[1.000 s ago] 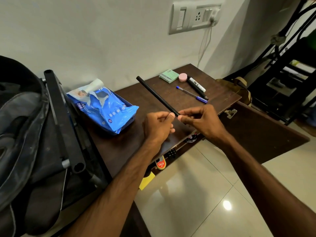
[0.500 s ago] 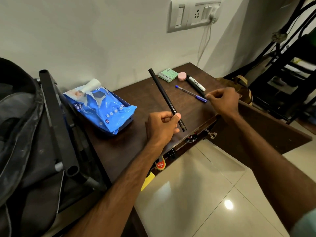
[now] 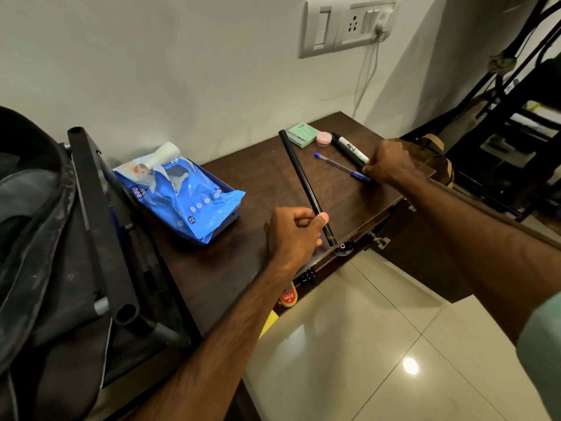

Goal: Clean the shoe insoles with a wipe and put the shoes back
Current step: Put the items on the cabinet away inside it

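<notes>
Left hand [image 3: 296, 232]: fingers and thumb curled round the lower part of a black rod [image 3: 300, 180], which slants up towards twelve o'clock over the brown cabinet top [image 3: 261, 177]. Right hand [image 3: 387, 164]: at two o'clock of the left, knuckles up, fingers curled down over the near ends of a black marker [image 3: 350, 150] and a blue pen [image 3: 337, 165]; whether it grips either cannot be told. Blue wipes pack [image 3: 185, 196]: lying on the cabinet top at ten o'clock of the left hand, its flap lifted. Green pad [image 3: 300, 134] and pink disc [image 3: 324, 138]: side by side at the rod's far tip. Shoes: none seen.
</notes>
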`<state>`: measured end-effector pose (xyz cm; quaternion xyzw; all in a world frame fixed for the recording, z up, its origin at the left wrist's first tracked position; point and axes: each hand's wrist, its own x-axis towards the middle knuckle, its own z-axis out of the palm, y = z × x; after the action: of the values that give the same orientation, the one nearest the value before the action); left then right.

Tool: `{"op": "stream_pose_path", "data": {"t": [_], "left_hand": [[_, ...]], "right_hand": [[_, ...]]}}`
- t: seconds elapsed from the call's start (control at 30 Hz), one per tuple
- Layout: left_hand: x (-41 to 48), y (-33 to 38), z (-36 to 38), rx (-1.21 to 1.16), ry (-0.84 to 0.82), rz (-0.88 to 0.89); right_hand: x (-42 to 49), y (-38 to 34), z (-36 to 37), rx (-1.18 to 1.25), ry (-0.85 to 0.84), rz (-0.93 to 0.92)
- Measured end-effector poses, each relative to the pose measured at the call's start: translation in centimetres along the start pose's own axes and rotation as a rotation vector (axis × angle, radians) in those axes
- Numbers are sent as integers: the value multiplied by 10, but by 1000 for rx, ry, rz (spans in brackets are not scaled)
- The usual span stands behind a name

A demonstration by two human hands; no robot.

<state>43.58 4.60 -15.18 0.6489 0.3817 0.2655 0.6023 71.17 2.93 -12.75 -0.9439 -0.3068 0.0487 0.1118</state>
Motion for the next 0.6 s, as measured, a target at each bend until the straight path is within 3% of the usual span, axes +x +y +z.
{"op": "stream_pose_path", "data": {"t": [0.2,0.33,0.47,0.6], "left_hand": [[-3,-1,-2,50,-14,9],[-7,3,-4,82,-38,23],[-26,11,12,154,-169,-28],[-57,6,41,156,-304,-126]], "right_hand": [[-14,3,-3,94,26,25],[-49,15,-10,227,151,-32],[-117,35,-2,420,198,-91],[-197,66,29,546,214,-11]]}}
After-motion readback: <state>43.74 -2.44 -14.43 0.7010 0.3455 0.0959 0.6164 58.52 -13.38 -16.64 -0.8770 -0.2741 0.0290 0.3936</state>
